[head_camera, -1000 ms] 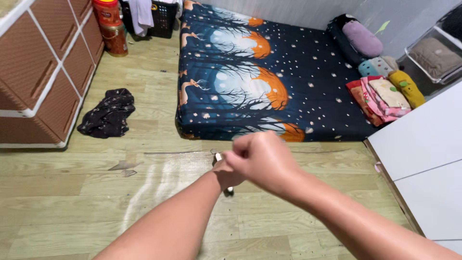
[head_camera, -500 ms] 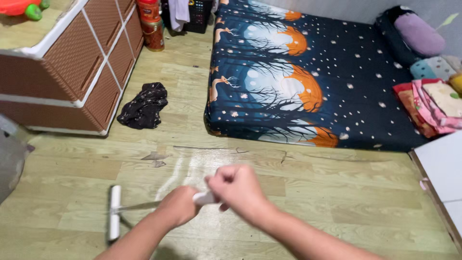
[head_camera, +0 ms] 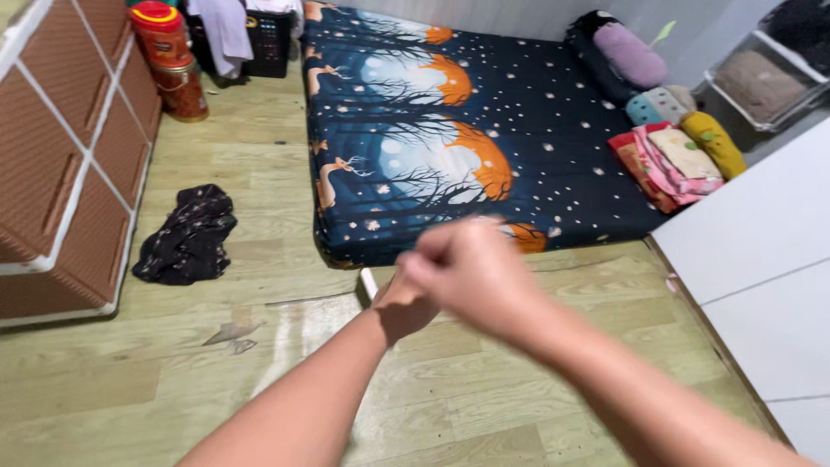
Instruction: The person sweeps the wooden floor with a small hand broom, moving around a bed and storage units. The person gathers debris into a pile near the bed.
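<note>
Head view showed two bare arms reaching out over a wood floor. The right hand was in front, curled into a loose fist, and it looked blurry. The left hand sat just behind and under it, touching it. Its fingers were curled too. A small white thing stuck out on the left side of the left hand, and the fingers seemed to be closed on it. What the right hand's fingers held could not be seen, because the hand was too blurry.

Just past the hands, far from the camera, lay a dark blue mattress with orange moons, trees and deer on it. A purple pillow lay at its far right corner. A pile of folded cloths in pink, red and yellow sat on its right edge.

On the left stood a brown drawer chest with white edges. A black crumpled cloth lay on the floor near it. A red and orange can stood far back on the left. White boards were on the right.
</note>
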